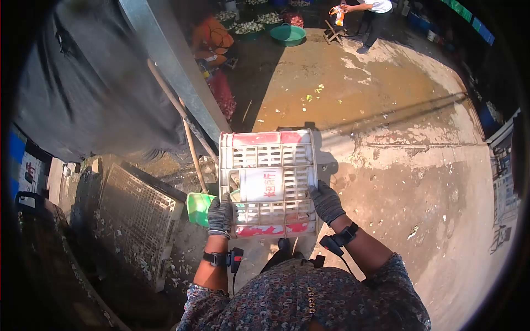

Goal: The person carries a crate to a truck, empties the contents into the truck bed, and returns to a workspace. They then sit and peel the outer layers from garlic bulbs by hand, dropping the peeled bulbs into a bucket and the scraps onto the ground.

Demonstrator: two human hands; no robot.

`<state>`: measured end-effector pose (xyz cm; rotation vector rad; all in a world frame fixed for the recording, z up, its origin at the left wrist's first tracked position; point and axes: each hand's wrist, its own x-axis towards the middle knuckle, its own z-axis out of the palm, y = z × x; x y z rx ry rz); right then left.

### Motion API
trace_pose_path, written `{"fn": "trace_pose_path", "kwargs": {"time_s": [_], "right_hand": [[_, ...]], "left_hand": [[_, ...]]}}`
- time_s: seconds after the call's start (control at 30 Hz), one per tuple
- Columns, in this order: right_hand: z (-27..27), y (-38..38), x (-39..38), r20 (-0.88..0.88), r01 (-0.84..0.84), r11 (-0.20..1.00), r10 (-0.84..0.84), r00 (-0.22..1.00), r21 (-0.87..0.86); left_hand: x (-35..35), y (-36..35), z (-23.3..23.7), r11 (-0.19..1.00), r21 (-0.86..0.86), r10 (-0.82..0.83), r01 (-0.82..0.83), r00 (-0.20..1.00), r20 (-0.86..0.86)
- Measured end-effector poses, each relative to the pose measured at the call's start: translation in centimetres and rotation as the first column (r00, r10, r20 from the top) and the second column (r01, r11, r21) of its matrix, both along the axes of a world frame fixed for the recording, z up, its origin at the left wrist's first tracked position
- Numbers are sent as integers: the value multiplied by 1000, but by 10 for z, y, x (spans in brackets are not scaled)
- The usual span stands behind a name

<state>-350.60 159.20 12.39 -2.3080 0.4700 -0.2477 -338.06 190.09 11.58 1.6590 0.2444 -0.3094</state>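
A white slatted plastic crate [269,207] with red bands is held up in front of my body, over the wet concrete. Red characters show on a white panel on its side. My left hand [220,214], in a grey knitted glove, grips the crate's left edge near the lower corner. On the opposite edge, my right hand [327,202] in a matching glove is closed around the frame. Most fingertips of both hands are hidden by the crate. Just behind my left hand is a green dustpan-like scoop [199,208], partly covered by the crate.
A dirty slatted pallet [132,215] lies at left. Wooden poles [190,144] lean by a metal post [171,66]. Farther off are a green basin [288,35], a red mesh sack [222,95], a crouching person in orange and a standing person by a folding stool [333,34].
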Motion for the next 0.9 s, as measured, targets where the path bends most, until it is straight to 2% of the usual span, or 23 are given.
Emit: {"fn": "trace_pose_path", "kwargs": {"time_s": [0.03, 0.1, 0.13, 0.17, 0.2, 0.23, 0.27, 0.3, 0.37, 0.4, 0.43, 0.5, 0.57, 0.6, 0.67, 0.7, 0.77, 0.8, 0.83, 0.9], "right_hand": [[-3, -2, 5, 122, -21, 1000, 19, 992, 19], [-9, -18, 14, 108, 1, 999, -6, 994, 48], [-25, -39, 19, 135, 0, 997, -11, 991, 78], [-2, -48, 26, 38, 95, 988, -100, 994, 125], [25, -55, 33, -64, 192, 968, -183, 981, 163], [28, -72, 37, -118, 273, 921, -250, 961, 279], [21, -90, 38, -41, 271, 842, -285, 958, 467], [12, -106, 36, 18, 244, 731, -330, 944, 638], [2, -142, 42, 94, 213, 613, -429, 898, 761], [12, -167, 50, -44, 354, 724, -410, 911, 592], [15, -179, 57, 31, 352, 678, -483, 875, 645], [26, -216, 76, 27, 333, 658, -473, 880, 676], [9, -254, 99, 41, 351, 684, -486, 873, 640], [0, -276, 111, 36, 367, 685, -498, 867, 629], [-8, -319, 141, 1, 332, 654, -454, 891, 680], [-10, -340, 161, -3, 306, 643, -427, 904, 702], [-5, -365, 189, -24, 272, 756, -322, 946, 595], [6, -377, 210, -26, 261, 755, -308, 951, 602], [15, -390, 235, -22, 244, 756, -290, 957, 607], [12, -417, 283, -10, 202, 760, -249, 969, 618]], "left_hand": [[8, -7, 7, 999, -39, 8, -9, 1000, -25], [26, -25, 15, 990, -140, 16, -25, 998, -62], [42, -38, 5, 967, -256, -48, 23, 994, -94], [58, -46, -8, 900, -424, -156, 105, 984, -87], [63, -68, 7, 953, -227, -201, 202, 979, 24], [67, -95, 20, 964, -10, -262, 265, 957, 122], [71, -120, 42, 962, -13, -271, 273, 959, 86], [80, -141, 36, 951, -120, -280, 285, 959, 52], [102, -183, 25, 908, -222, -356, 356, 934, 43], [111, -206, 42, 902, -137, -402, 409, 913, 73], [120, -228, 58, 889, -49, -450, 456, 888, 97], [147, -271, 38, 860, -163, -467, 484, 874, 135], [170, -304, 29, 875, -79, -464, 477, 874, 144], [184, -325, 27, 887, -76, -449, 456, 889, 90], [215, -362, 26, 911, -61, -411, 409, 911, -31], [233, -378, 25, 917, -64, -395, 394, 919, -4], [260, -393, 13, 930, -75, -357, 360, 933, 48], [280, -406, 10, 922, -214, -332, 322, 943, -13], [295, -415, 9, 948, -147, -292, 283, 956, -41], [318, -429, 67, 978, -5, -207, 207, 974, -92]]}}
